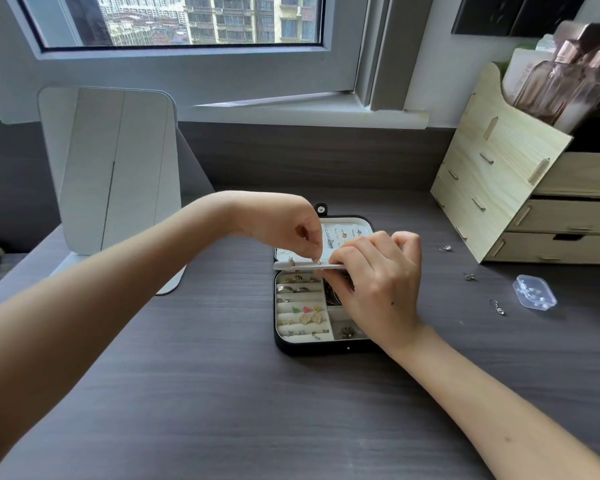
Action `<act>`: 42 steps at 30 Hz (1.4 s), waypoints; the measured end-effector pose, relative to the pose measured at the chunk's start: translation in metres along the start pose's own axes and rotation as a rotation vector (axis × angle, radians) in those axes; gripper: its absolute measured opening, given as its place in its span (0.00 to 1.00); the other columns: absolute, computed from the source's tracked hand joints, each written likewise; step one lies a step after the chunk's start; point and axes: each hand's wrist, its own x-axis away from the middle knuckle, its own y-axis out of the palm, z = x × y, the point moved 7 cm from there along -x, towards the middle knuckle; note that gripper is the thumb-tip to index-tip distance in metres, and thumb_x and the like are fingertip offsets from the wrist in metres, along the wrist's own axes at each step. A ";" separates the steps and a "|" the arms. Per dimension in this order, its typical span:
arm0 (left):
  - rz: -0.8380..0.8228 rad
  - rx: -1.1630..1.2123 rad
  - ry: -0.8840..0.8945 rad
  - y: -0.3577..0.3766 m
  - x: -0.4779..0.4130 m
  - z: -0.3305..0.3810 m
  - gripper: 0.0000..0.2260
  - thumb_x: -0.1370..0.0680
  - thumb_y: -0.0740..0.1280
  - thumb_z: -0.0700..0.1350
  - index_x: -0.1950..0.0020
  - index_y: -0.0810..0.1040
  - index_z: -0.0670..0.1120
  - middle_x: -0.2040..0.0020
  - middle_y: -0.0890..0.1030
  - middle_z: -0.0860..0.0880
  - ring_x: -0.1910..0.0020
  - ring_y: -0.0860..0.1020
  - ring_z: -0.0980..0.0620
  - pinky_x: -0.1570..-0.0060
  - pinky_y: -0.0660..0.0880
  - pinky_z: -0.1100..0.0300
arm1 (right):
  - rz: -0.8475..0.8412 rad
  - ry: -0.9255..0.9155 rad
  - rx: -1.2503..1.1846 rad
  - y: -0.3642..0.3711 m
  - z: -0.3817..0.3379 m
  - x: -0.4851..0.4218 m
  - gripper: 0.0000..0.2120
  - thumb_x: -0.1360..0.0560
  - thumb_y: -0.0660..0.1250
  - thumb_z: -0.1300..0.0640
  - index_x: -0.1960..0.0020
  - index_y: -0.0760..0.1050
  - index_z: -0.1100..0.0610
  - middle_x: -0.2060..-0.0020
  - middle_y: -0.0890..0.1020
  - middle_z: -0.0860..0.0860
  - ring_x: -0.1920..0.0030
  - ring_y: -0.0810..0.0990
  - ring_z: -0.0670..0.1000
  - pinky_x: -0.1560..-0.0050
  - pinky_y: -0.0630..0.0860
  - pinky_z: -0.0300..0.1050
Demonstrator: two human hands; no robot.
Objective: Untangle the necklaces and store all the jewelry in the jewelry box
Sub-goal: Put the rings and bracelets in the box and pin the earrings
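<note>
Black-cased jewelry box [312,346] lay open on the grey wood-grain surface [222,393], straight ahead of me. My hands met over its middle. My right hand [378,282] curled round the edge of the white earring panel [302,266], holding it roughly level above the tray. My left hand [291,223] pinched a small stud [316,260] against the panel's upper face.

Hazards, as I judged them: the stud was tiny and the pinch shallow, so a slip could drop it among the pieces in the tray below, where it would be hard to find. Had my right hand let the panel tilt or flex, the post might have missed its hole, and the seated stud [291,260] beside it might have worked loose.

Appearance: the lining was cream. Ring rolls held several bands at the tray's far left, and rows nearer me carried small gold, pink and green earrings. The right-hand compartments were partly hidden under my right hand, so I could not tell their contents. In the lid, the necklaces [340,237] hung side by side, apparently separate.

Outward: three loose earrings [469,277] lay on the surface to the box's right, well apart from it, so storage looked unfinished. A clear plastic case [535,292] sat near them, a wooden organiser [499,174] stood beyond, and a mirror [118,168] stood to the left.
</note>
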 end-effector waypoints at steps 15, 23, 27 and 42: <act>0.001 -0.161 0.042 0.005 0.000 0.011 0.05 0.25 0.65 0.43 0.57 0.79 0.42 0.61 0.78 0.48 0.62 0.74 0.51 0.60 0.72 0.58 | 0.004 -0.012 0.012 0.000 -0.001 0.000 0.12 0.29 0.72 0.50 0.65 0.77 0.57 0.67 0.80 0.49 0.66 0.77 0.53 0.57 0.61 0.47; 0.013 -0.002 0.026 0.003 0.007 0.005 0.04 0.23 0.66 0.46 0.54 0.81 0.49 0.63 0.78 0.60 0.67 0.74 0.67 0.67 0.67 0.76 | 0.034 -0.012 0.014 -0.002 -0.002 -0.001 0.12 0.28 0.72 0.51 0.66 0.77 0.57 0.68 0.81 0.49 0.67 0.77 0.53 0.58 0.61 0.47; 0.021 0.148 -0.029 0.004 0.012 -0.003 0.07 0.22 0.64 0.45 0.54 0.82 0.49 0.60 0.81 0.59 0.62 0.76 0.66 0.57 0.73 0.68 | 0.025 -0.016 0.000 0.000 -0.001 -0.001 0.12 0.30 0.73 0.50 0.65 0.77 0.56 0.67 0.81 0.48 0.66 0.77 0.52 0.57 0.61 0.48; 0.693 0.293 0.049 -0.009 0.056 -0.013 0.02 0.26 0.68 0.49 0.55 0.80 0.54 0.59 0.81 0.59 0.57 0.78 0.61 0.57 0.71 0.70 | -0.064 0.154 0.054 -0.019 0.029 -0.002 0.15 0.27 0.69 0.47 0.46 0.78 0.56 0.47 0.81 0.50 0.45 0.77 0.51 0.38 0.65 0.54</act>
